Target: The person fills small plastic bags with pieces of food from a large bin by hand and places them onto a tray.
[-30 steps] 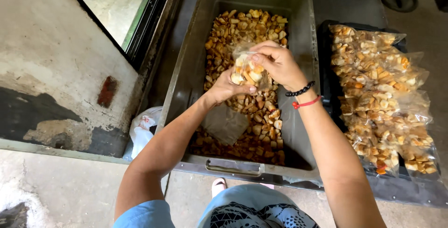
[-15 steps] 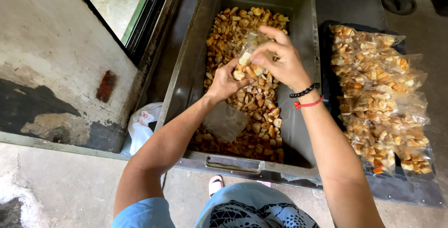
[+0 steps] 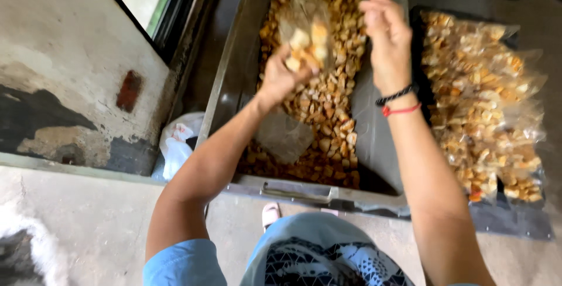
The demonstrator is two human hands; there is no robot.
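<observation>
My left hand (image 3: 281, 78) holds a small clear plastic bag (image 3: 305, 31) with a few golden fried snack pieces in it, above a large grey metal tub (image 3: 234, 81). Loose snack pieces (image 3: 328, 116) fill the tub. My right hand (image 3: 386, 34) hovers just right of the bag with fingers bunched, apart from the plastic; whether it pinches anything is blurred. Black and red bands circle that wrist.
Several filled clear bags of snacks (image 3: 483, 98) lie on a dark tray to the tub's right. A flat empty plastic bag (image 3: 284, 136) rests on the pieces inside the tub. A white plastic bag (image 3: 178, 145) sits on the floor at left, beside a worn concrete wall (image 3: 70, 87).
Both hands rose higher over the tub. My right hand let go of the bag's top and moved right; the left hand keeps the bag.
</observation>
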